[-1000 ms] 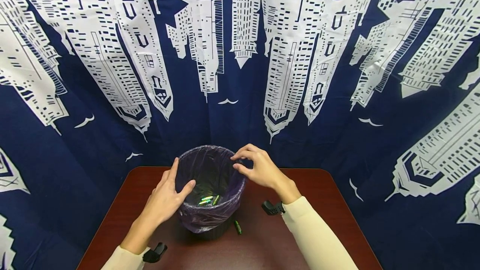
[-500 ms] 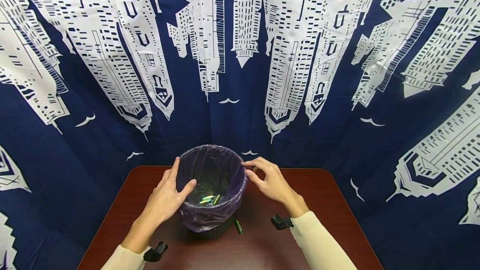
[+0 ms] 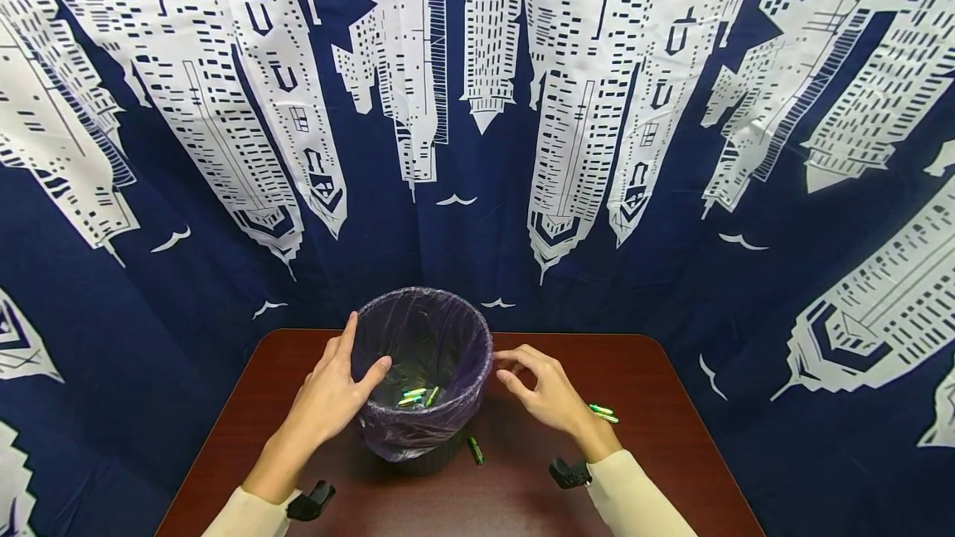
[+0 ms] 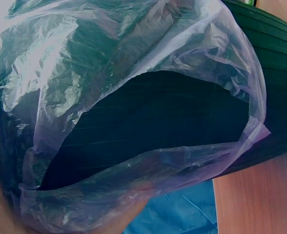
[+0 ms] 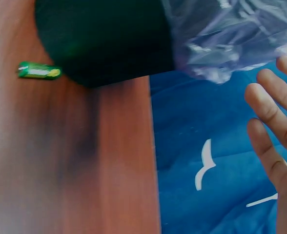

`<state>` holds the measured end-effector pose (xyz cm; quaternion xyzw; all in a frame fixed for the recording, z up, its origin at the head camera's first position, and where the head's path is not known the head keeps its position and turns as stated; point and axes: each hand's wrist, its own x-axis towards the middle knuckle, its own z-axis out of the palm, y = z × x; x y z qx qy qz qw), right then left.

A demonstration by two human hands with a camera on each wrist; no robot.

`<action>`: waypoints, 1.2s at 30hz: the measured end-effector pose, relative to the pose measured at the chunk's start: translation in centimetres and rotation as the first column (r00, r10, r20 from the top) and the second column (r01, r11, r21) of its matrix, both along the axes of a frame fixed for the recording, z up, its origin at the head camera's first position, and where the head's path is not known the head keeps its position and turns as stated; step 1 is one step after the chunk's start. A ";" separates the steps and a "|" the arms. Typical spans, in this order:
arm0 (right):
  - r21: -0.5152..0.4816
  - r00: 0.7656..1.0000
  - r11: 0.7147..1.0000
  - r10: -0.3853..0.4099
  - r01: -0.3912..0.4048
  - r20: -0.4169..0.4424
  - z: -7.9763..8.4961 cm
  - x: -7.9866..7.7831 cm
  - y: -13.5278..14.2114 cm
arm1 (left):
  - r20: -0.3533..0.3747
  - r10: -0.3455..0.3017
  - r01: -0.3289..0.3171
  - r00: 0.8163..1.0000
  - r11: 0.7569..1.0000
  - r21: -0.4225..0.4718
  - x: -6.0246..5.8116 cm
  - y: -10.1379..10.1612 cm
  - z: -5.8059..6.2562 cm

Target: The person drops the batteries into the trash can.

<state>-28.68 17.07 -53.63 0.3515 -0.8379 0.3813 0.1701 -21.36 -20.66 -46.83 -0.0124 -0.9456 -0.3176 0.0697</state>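
A trash bin (image 3: pixel 425 461) with a translucent purple liner (image 3: pixel 418 433) folded over its rim stands on the table. My left hand (image 3: pixel 332 388) rests against the bin's left side, fingers extended, thumb over the near rim. My right hand (image 3: pixel 545 388) is just outside the right rim, fingers relaxed and holding nothing; the right wrist view has those fingertips (image 5: pixel 260 100) close to the liner. Several green batteries (image 3: pixel 413 397) lie at the bottom inside the bin. One green battery (image 3: pixel 476 451) lies on the table by the bin's base.
More green batteries (image 3: pixel 603 413) lie on the table to the right of my right forearm. The reddish-brown table (image 3: pixel 642 471) ends at a rounded far edge. Behind it hangs a navy curtain (image 3: pixel 477 247) printed with white buildings and birds.
My right hand has moved from over the bin's right rim outward and down to the right. Batteries at the right have come into view beside the forearm. The left hand stays in place.
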 end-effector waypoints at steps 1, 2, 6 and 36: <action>0.003 1.000 1.000 0.003 -0.003 0.008 -0.5 0.1 0.1 | -0.001 0.000 0.000 1.000 1.000 0.001 0.0 0.0 0.0; 0.004 1.000 1.000 0.009 -0.010 0.018 -0.9 0.2 0.1 | 0.000 0.000 0.000 1.000 1.000 0.003 0.1 0.0 0.0; 0.020 0.997 0.999 0.044 -0.045 0.058 -2.7 0.7 0.2 | 0.006 0.000 0.000 1.000 1.000 0.004 0.1 0.0 0.1; 0.284 0.871 0.931 0.067 -0.230 0.487 -9.8 1.6 -1.3 | 0.037 0.008 -0.008 0.999 1.000 0.000 0.0 0.0 0.0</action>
